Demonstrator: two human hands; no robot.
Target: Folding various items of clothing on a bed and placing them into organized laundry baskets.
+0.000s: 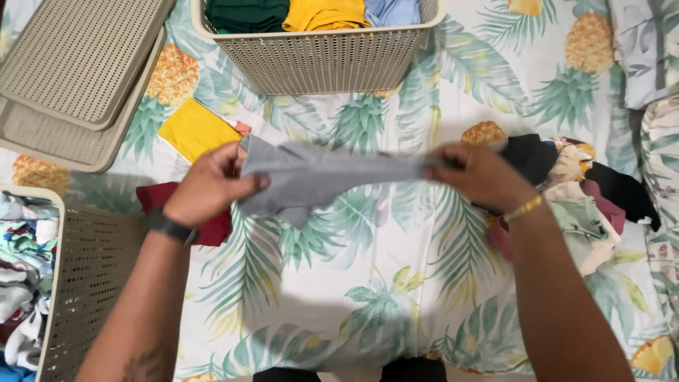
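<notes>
Grey cloth (322,177), a soft knit piece, is held stretched between both hands above the bed sheet (396,283) with its pineapple and leaf print. Long axis runs left to right across the view, nearly level. The left end is wider and hangs in loose folds; the right end narrows to a strip. What kind of garment it is cannot be told.

Left hand (209,185): fingers closed on the wide end, thumb on top of the cloth. A dark band sits on that wrist. Right hand (481,175): fingers pinched shut on the narrow end, fingertips hidden behind the knuckles. A gold bracelet sits on that wrist.

Beneath the left hand lie a yellow folded piece (194,129) and a dark red piece (166,198), the latter partly covered by the hand. Just right of the right hand is a heap of mixed clothes (587,191).

A beige basket (318,60) at the top holds green, yellow and blue folded items; its far side is cut off. Two beige lids (71,78) lie stacked top left. A second basket (88,283) at lower left is cropped by the frame.
</notes>
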